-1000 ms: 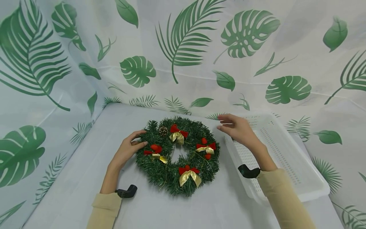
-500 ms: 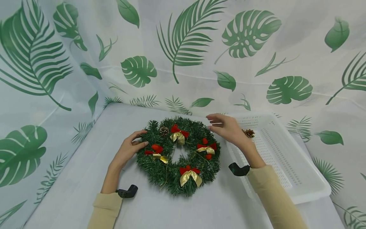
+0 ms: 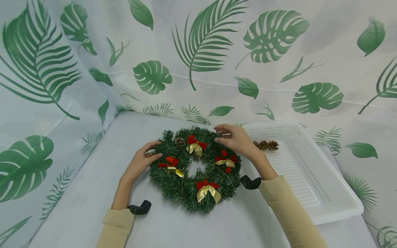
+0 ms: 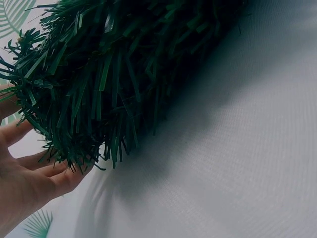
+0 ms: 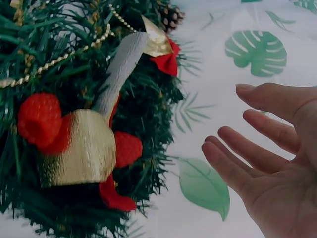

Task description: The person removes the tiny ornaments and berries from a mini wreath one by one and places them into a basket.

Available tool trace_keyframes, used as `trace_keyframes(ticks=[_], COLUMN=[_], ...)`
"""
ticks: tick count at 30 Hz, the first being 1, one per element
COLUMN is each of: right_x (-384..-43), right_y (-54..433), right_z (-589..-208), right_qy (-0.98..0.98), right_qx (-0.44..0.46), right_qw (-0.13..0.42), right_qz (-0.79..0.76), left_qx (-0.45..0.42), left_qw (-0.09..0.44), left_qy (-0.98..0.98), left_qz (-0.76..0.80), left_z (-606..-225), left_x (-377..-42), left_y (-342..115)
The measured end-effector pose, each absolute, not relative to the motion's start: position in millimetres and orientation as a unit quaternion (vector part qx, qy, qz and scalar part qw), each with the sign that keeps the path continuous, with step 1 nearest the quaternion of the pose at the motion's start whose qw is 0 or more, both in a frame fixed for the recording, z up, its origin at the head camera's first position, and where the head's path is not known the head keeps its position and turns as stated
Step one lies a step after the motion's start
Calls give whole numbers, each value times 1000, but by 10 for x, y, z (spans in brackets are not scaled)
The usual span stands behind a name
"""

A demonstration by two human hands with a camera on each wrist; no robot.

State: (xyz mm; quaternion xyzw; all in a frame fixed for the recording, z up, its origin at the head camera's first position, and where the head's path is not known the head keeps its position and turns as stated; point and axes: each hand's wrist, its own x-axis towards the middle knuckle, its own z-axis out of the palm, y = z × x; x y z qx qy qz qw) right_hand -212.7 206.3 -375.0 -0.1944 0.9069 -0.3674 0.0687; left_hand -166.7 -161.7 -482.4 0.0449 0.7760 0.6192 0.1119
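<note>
A green Christmas wreath (image 3: 173, 186) with red-and-gold bows, red berries and one pine cone (image 3: 179, 142) lies on the white table. My left hand (image 3: 139, 163) holds its left edge; in the left wrist view, fingers (image 4: 64, 181) wrap the underside of the tinsel needles. My right hand (image 3: 236, 139) hovers at the upper right edge with nothing in it. From the right wrist, that hand shows relaxed fingers apart from the needles, facing a gold-and-red bow (image 5: 81, 148) and a raspberry-like berry (image 5: 39, 119).
To the right stands a white perforated plastic basket (image 3: 335, 179), with several brown pine cones (image 3: 263, 145) at its far left. My right forearm reaches across the basket's near-left side. A leaf-patterned cloth (image 3: 211, 89) hangs behind and beside the table.
My right hand has moved left from over the basket to the wreath's upper right edge, uncovering the pine cones in the basket. The left hand and wreath have stayed put.
</note>
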Motion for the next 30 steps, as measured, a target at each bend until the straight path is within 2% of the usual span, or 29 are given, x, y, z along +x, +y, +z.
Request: trace_keyframes(ticks=[17,30], right_x=[-2197,-2236], right_y=[1653,1482], right_z=[-3813,-3877], right_qy=[888,883], right_qx=[-234,-256], right_qw=[104,112], right_qz=[-383,-377], left_qx=[49,44], left_qw=[108,102], left_qy=[776,781], left_qz=[619,615], left_z=[-4847,-4837], left_x=[-1675,-1665], left_y=[-1609,-1615])
